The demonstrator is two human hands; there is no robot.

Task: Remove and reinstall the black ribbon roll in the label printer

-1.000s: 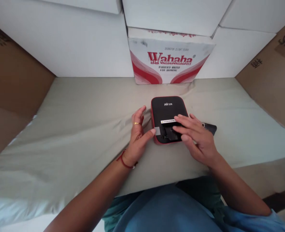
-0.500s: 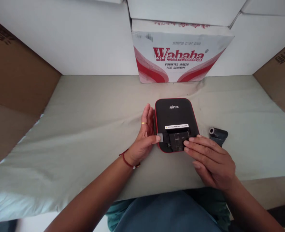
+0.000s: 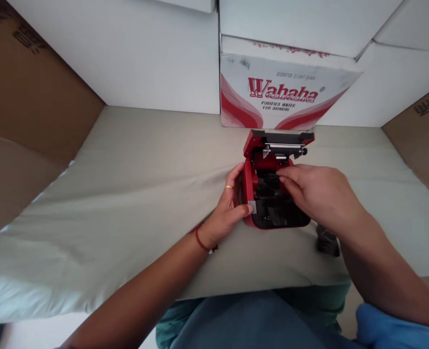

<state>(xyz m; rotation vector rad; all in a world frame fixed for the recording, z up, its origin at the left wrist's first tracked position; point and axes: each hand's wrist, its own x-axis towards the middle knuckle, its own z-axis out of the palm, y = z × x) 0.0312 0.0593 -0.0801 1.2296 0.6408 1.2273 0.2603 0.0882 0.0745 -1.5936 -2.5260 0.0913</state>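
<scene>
A red and black label printer (image 3: 249,186) sits on the cloth with its lid (image 3: 283,137) raised. Glossy black film (image 3: 268,184) lies inside its bay and extends over the front. My left hand (image 3: 229,208) grips the printer's left side, fingers along the wall and thumb on a grey latch (image 3: 252,207). Reaching into the bay from the right, my right hand (image 3: 314,191) has thumb and forefinger pinched at the film's right edge; its other fingers are hidden. A small dark roll (image 3: 327,241) lies to the right of the printer, partly behind my right forearm.
A Wahaha water carton (image 3: 283,97) stands just behind the raised lid, against white boxes (image 3: 163,58). Brown cardboard walls the left side (image 3: 36,97) and the right side (image 3: 423,121). Pale green cloth (image 3: 145,194) covers the surface, whose front edge is near my body.
The printer's lid has swung up, exposing the bay. My right hand has moved from the closed lid's front into the bay. My left hand still holds the left side; the camera view has shifted.
</scene>
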